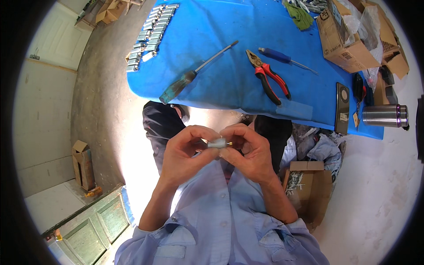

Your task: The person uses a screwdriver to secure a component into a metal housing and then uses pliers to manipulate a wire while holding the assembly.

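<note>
Above my lap, just off the table's near edge, a small grey metal part (217, 143) with a brass-coloured tip on its right end is held level. The thumb and fingertips of my left hand (187, 148) pinch its left side. My right hand (248, 150) closes on its right side, thumb below and index finger above. The fingers cover both ends in part, so its exact kind cannot be told. On the table beyond lie a large screwdriver (179, 87), pliers with red and black handles (270, 77) and a blue-handled screwdriver (277, 54).
Rows of small metal parts (152, 35) line the left edge of the blue-covered table (212, 88). At the right stand a cardboard box (346, 48) and a steel flask (384, 115), near a dark flat plate (342, 108). An open carton (316, 190) sits below, right of my knee.
</note>
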Tool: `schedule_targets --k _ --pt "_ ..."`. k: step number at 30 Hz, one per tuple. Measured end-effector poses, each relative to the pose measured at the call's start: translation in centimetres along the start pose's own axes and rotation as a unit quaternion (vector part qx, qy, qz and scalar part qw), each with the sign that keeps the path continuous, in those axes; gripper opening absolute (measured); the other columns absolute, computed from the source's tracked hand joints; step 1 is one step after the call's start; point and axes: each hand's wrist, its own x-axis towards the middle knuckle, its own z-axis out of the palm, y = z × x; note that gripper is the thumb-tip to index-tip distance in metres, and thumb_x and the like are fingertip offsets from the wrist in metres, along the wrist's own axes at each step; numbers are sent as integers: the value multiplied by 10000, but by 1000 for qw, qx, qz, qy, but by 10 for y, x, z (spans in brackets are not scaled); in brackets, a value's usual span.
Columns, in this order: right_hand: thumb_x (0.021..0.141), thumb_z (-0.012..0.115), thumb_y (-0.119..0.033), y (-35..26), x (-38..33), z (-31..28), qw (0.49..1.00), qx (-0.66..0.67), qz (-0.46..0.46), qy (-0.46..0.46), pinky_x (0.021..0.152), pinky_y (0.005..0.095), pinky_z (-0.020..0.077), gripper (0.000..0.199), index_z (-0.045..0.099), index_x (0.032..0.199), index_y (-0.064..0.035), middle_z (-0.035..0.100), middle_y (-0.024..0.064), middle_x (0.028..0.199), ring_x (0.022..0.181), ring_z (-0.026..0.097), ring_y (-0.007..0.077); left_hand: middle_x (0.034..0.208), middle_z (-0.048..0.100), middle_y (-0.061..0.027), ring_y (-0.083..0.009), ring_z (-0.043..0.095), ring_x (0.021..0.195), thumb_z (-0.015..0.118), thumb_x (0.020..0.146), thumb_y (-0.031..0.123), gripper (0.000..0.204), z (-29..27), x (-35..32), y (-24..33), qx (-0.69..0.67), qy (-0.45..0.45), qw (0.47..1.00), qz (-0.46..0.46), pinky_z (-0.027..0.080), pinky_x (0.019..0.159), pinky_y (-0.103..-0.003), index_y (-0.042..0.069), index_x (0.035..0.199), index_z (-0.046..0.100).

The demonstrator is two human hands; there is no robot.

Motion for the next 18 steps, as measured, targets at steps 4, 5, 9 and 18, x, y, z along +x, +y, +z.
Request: schedule_targets --k 4,5,9,18 --pt "920 746 25 3 -2 -4 1000 21 11 14 867 269 557 336 658 1244 32 664 61 1181 982 681 118 1147 710 -63 -136 699 1047 792 902 -43 313 9 1 5 40 18 999 1 581 867 -277 0 1188 673" --pt "924 742 26 3 -2 -4 999 30 12 21 879 272 557 337 655 1249 32 664 64 1194 999 682 120 1132 717 -46 -118 697 1023 800 904 -22 311 10 1 5 38 21 999 5 570 834 -252 -2 1192 683" --pt "931 723 38 5 -1 -4 996 81 -6 23 927 285 554 338 651 1261 28 658 65 1206 1051 675 125 1125 720 -51 -117 699 1006 793 907 0 288 7 4 6 81 13 996 -25 569 825 -257 -11 1183 711" --pt "917 715 54 5 4 -7 998 58 11 1 951 299 568 346 656 1257 23 675 76 1225 1097 688 155 1018 741 -63 -122 703 869 804 888 29 220 0 6 17 234 -11 971 52 554 736 -255 13 1103 759"
